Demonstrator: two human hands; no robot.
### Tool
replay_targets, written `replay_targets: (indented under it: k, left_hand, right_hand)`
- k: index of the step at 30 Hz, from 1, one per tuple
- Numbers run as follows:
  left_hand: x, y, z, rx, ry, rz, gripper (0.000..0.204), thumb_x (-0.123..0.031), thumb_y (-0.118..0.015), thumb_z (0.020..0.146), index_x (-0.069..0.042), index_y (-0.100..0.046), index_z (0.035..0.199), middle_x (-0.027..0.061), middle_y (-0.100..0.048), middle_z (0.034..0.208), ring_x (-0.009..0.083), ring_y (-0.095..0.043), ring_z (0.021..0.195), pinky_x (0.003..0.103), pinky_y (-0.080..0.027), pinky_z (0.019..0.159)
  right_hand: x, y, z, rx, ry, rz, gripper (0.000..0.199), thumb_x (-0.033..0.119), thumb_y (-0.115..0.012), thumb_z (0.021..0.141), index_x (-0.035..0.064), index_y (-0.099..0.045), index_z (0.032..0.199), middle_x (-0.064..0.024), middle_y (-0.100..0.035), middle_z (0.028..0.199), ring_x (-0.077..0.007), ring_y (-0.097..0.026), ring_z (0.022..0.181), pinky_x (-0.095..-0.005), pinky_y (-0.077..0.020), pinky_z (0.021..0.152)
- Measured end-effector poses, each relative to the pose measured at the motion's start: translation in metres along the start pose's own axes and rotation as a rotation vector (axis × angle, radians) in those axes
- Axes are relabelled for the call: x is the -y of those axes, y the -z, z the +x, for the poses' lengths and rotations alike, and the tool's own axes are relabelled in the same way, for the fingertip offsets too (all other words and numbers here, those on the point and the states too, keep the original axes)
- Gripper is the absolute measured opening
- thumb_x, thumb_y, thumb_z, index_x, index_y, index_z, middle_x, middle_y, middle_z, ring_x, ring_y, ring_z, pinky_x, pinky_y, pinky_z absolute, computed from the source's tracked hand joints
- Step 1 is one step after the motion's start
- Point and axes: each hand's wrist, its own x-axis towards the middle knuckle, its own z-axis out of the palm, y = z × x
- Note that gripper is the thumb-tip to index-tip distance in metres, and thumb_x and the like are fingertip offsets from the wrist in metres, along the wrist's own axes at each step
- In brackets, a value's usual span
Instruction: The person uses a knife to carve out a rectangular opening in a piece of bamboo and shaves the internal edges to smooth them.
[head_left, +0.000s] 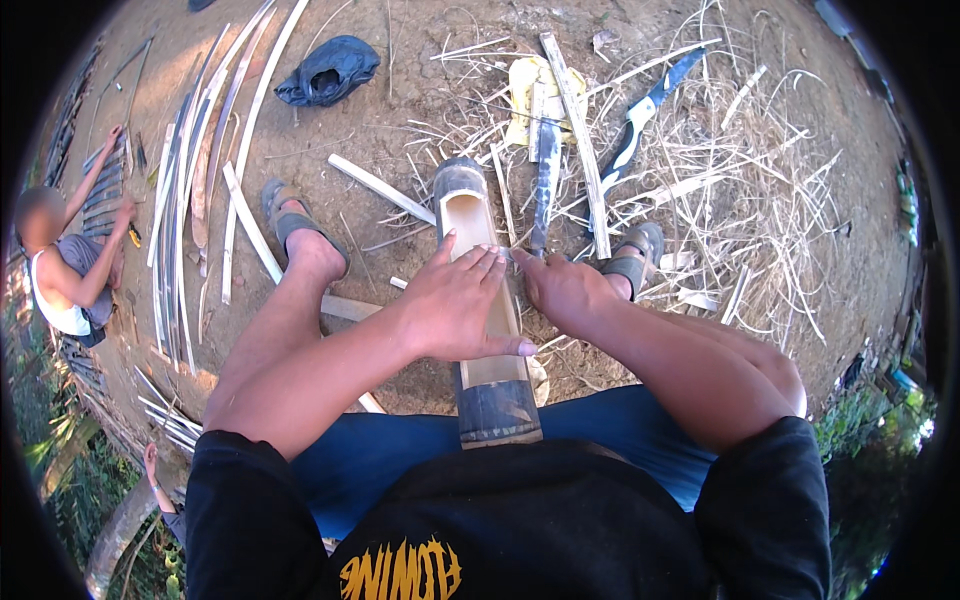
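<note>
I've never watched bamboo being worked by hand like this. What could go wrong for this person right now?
The left hand presses on the cut-open bamboo section, whose raw split edges could give splinters. The right hand seems to hold a long blade right beside the left fingers, so a slip might cut them. The feet wear only open sandals among sharp bamboo shavings, and a second knife lies loose on the ground.

A dark-skinned bamboo section point(468, 205), cut open lengthwise, lies pointing away between the feet.
</note>
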Motion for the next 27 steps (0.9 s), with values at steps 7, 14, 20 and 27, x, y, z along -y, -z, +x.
replay_targets:
  k: [7,14,20,27]
  left_hand:
    - [0.010,0.002,0.015,0.053,0.047,0.039,0.130,-0.095,-0.028,0.083,0.014,-0.028,0.154,0.0276,-0.032,0.162,0.0345,-0.027,0.155,0.056,-0.011,0.127]
    - [0.019,0.007,0.028,0.106,0.091,0.032,0.124,-0.091,-0.033,0.086,0.012,-0.028,0.155,0.0265,-0.029,0.164,0.0323,-0.023,0.156,0.055,-0.007,0.128]
    - [0.025,0.009,0.039,0.137,0.120,0.042,0.123,-0.090,-0.034,0.087,0.011,-0.026,0.156,0.0251,-0.027,0.165,0.0316,-0.021,0.157,0.055,-0.006,0.128]
    - [0.032,0.008,0.053,0.138,0.165,0.047,0.123,-0.091,-0.034,0.086,0.010,-0.027,0.157,0.0240,-0.028,0.166,0.0319,-0.022,0.157,0.055,-0.006,0.128]
  right_hand:
    - [-0.007,0.002,0.020,-0.033,-0.004,0.014,0.074,0.008,-0.060,0.092,0.0142,-0.030,0.160,-0.0229,-0.063,0.126,-0.0357,-0.071,0.106,-0.0432,-0.0601,0.085]
    - [-0.004,0.028,0.021,0.014,0.028,-0.023,0.087,0.009,-0.073,0.085,0.0142,-0.030,0.160,-0.0230,-0.062,0.128,-0.0365,-0.069,0.112,-0.0430,-0.0590,0.092]
    - [-0.019,0.015,0.049,0.012,0.005,0.001,0.098,0.004,-0.080,0.076,0.0149,-0.031,0.160,-0.0218,-0.062,0.129,-0.0367,-0.068,0.115,-0.0435,-0.0578,0.095]
    - [-0.027,0.010,0.070,-0.028,-0.001,0.017,0.065,0.010,-0.051,0.098,0.0177,-0.032,0.160,-0.0217,-0.063,0.128,-0.0356,-0.068,0.115,-0.0439,-0.0582,0.093]
